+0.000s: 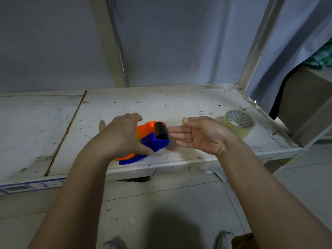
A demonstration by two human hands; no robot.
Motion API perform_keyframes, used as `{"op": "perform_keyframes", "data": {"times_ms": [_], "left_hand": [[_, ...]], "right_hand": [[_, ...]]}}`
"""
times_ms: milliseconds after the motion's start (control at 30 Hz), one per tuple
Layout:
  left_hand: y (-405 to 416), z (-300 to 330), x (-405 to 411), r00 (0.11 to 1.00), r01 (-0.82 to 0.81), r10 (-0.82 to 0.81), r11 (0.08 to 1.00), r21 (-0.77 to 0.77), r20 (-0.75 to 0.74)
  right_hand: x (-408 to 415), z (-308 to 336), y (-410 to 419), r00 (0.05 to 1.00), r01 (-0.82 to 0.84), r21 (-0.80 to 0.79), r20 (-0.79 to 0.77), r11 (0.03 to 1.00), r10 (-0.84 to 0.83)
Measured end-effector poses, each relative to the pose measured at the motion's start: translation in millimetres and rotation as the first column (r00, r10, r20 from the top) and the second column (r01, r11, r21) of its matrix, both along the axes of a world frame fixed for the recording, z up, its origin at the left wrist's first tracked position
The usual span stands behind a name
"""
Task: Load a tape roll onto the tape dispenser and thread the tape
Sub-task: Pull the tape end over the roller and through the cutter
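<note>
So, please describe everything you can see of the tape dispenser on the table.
The orange and blue plastic tape dispenser rests near the front edge of the scratched white table. Its body is orange, with a blue front piece and blue base, and a black roller at the end facing right. The left hand grips it from above and hides much of it. The open right hand has its fingertips close to the roller; contact is unclear. No threaded tape is visible.

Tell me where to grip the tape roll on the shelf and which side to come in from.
Grip the tape roll across its outer rim, coming down from above with the free right hand. It lies flat on the shelf with its core hole facing up, so thumb in the core and fingers on the outer wall would probably hold well.
</note>
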State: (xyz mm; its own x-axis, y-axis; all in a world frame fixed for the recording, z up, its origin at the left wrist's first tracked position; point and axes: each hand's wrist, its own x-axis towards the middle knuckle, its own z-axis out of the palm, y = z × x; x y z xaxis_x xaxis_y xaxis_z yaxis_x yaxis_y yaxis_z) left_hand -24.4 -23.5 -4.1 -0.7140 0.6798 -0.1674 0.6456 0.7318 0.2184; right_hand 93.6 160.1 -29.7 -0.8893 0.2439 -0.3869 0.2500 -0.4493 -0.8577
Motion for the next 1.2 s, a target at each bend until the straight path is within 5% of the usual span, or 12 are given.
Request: {"op": "perform_keyframes", "data": {"times_ms": [333, 733, 1200], "left_hand": [[25.8, -11.3, 9.6, 0.98, 0.153, -0.131, 0.977, 0.147, -0.151], [22.4, -10.5, 11.8, 0.972, 0.128, -0.094, 0.98, 0.149, -0.214], [18.9, -12.1, 9.5, 0.978, 0.097, -0.063, 0.98, 0.171, -0.198]], "right_hand": [[-5.9, -1.6, -8.9, 0.994, 0.056, 0.044, 0.09, 0.997, -0.06], [-11.5, -3.2, -14.1, 0.961, 0.211, 0.494, 0.054, 0.844, -0.272], [-11.6, 2.3, -12.5, 0.945, 0.204, 0.537, 0.111, 0.819, -0.308]]}}
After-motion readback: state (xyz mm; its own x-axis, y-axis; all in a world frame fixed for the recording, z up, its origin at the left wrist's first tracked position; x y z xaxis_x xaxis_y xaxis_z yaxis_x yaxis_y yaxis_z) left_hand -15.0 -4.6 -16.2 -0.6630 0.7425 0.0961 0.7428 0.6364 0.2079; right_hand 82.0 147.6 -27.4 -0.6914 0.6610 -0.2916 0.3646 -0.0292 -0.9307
